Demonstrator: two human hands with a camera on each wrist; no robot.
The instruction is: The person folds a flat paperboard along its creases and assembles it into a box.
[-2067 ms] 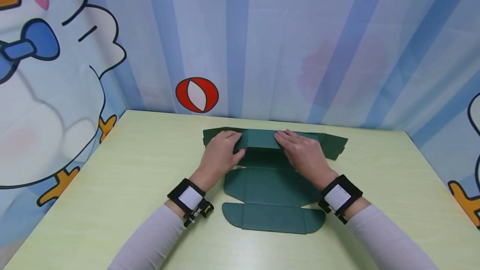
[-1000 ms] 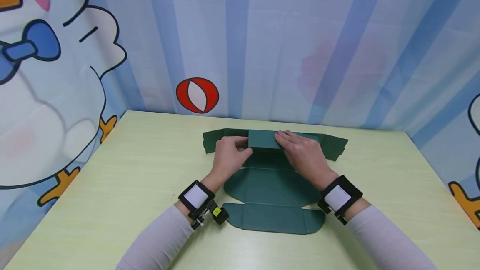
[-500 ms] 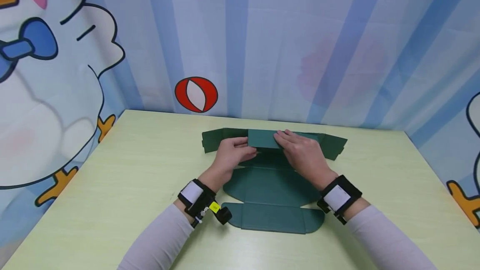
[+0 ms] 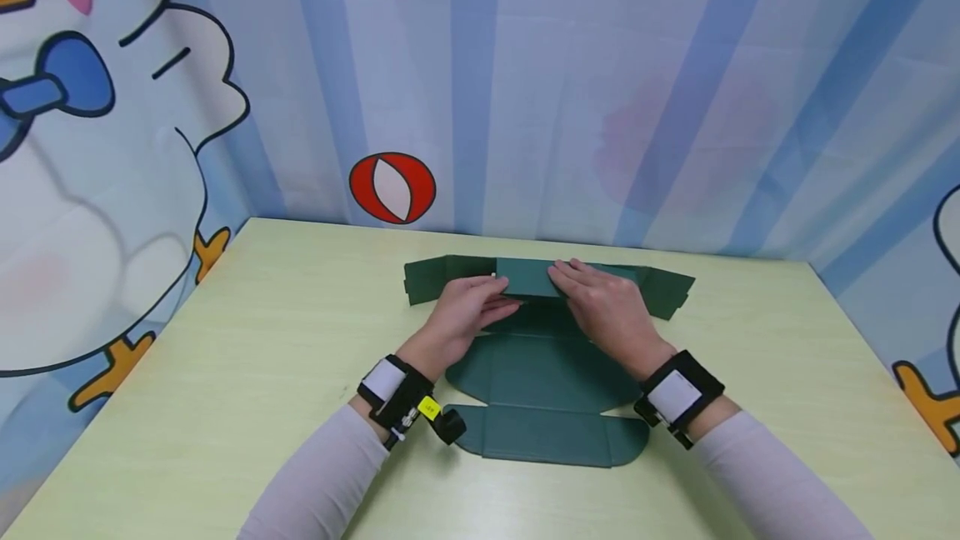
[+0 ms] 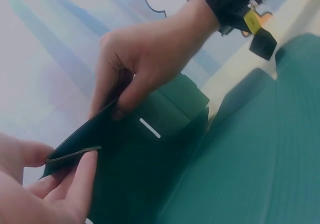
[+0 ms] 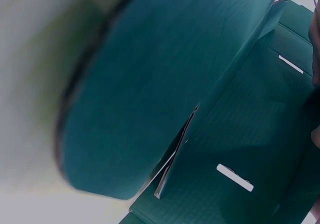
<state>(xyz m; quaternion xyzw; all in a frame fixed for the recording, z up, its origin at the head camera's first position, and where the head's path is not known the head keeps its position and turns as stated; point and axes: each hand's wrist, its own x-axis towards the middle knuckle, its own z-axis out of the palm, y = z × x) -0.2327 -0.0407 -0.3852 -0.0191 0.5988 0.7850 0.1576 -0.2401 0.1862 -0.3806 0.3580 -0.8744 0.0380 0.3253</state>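
A dark green cardboard box [image 4: 551,369], partly unfolded, lies on the table with its far panel folded up. My left hand [image 4: 456,319] pinches the left end of the folded strip [image 4: 525,277], thumb on top and fingers beneath. In the left wrist view the fingertips of my left hand [image 5: 55,184] are at the cardboard edge. My right hand [image 4: 611,311] grips the same strip farther right, fingers over its top; the left wrist view shows its thumb on the inner side. Two narrow slots, one of them a lower slot [image 6: 235,177], show in the panel in the right wrist view.
Side flaps spread out at the back, a left flap [image 4: 427,280] and a right flap [image 4: 667,294]. A rounded front flap [image 4: 551,437] lies toward me on the pale table [image 4: 262,373]. Behind the table hangs a striped cartoon curtain [image 4: 562,107].
My left hand has shifted right along the strip, from lying over its left part to pinching its end, and its thumb has come up on top. My right hand has stayed put.
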